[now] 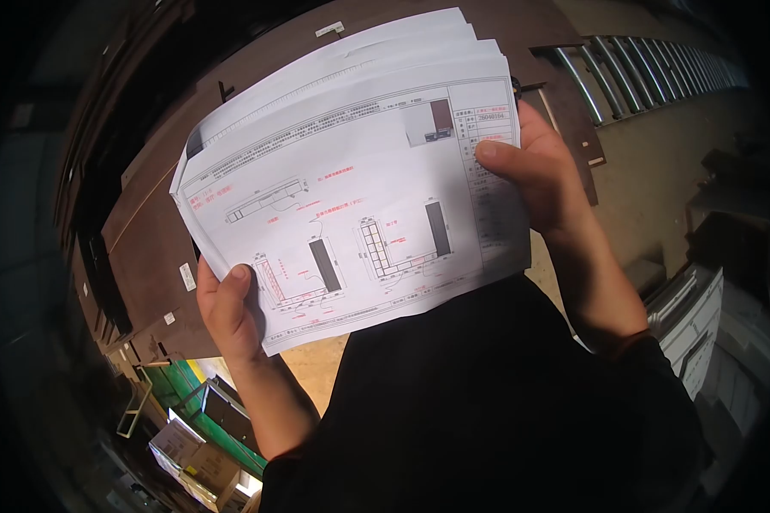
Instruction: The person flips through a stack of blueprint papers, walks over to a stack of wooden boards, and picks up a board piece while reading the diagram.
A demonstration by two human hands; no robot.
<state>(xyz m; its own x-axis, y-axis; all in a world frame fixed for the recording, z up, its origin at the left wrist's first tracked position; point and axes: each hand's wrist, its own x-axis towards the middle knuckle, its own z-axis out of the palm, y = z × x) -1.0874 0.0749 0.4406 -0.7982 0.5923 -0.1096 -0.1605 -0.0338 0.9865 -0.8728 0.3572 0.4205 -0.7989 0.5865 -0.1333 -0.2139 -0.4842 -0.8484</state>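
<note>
A stack of printed drawing sheets (342, 184) is held up in front of my body, tilted a little. The top sheet carries line drawings of furniture, red notes and a small colour picture at upper right. My left hand (228, 312) grips the lower left edge, thumb on top and fingers behind the paper. At the right edge my right hand (539, 167) pinches the sheets, its thumb lying on the printed table column. The fingers behind the stack are mostly hidden.
Dark brown panels (145, 244) with small white labels lie beyond the paper. A roller conveyor (650, 73) runs at upper right. Cardboard boxes (198, 457) stand at lower left, and pale stacked panels (689, 321) at right.
</note>
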